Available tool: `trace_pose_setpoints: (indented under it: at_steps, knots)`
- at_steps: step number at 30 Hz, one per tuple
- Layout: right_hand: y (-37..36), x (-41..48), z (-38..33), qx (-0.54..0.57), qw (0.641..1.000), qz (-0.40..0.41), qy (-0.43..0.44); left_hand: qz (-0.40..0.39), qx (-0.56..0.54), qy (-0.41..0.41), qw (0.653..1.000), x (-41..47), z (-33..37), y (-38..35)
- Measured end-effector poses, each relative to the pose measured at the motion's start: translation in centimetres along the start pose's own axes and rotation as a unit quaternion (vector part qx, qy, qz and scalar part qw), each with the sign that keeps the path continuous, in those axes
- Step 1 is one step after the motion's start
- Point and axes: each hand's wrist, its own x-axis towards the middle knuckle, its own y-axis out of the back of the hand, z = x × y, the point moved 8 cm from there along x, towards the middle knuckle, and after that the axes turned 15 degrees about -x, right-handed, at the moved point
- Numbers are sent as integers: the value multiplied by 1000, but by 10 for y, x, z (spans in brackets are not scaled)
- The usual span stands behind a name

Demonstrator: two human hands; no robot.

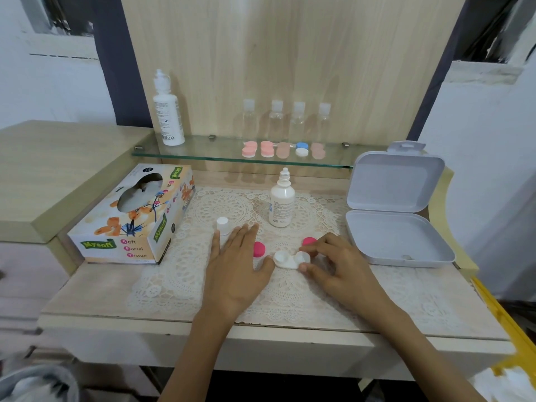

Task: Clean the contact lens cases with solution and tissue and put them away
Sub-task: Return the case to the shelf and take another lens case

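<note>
A white contact lens case (287, 259) with both wells uncapped lies on the lace mat (220, 207). My right hand (333, 262) pinches its right well between thumb and fingers. My left hand (235, 256) lies flat with straight fingers, thumb tip touching the case's left well. Two pink caps lie apart from the case: one (259, 249) beside my left hand, the other (309, 241) behind my right fingers. The small solution bottle (280, 203) stands uncapped behind them; its white cap (222, 225) sits near my left fingertips. A tissue box (136, 219) lies at the left.
An open grey plastic box (397, 236) sits at the right. A glass shelf (203, 149) behind holds a large white bottle (169, 111), several clear bottles (275, 118) and several more lens cases (266, 149). A lower side cabinet (58, 163) adjoins on the left.
</note>
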Motion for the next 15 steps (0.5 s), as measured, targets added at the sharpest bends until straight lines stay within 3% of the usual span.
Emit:
trace_pose_setpoints:
  at_steps: [6,10,15]
  knots:
    - [8,-5,7,43,998,39,-32,7,-31,-4,999,-1,0,1]
    - [12,-15,11,-2,997,46,-56,35,-85,-14,996,-1,5,8]
    - [-13,-25,10,-105,989,-76,-69,160,-188,-32,968,-8,10,37]
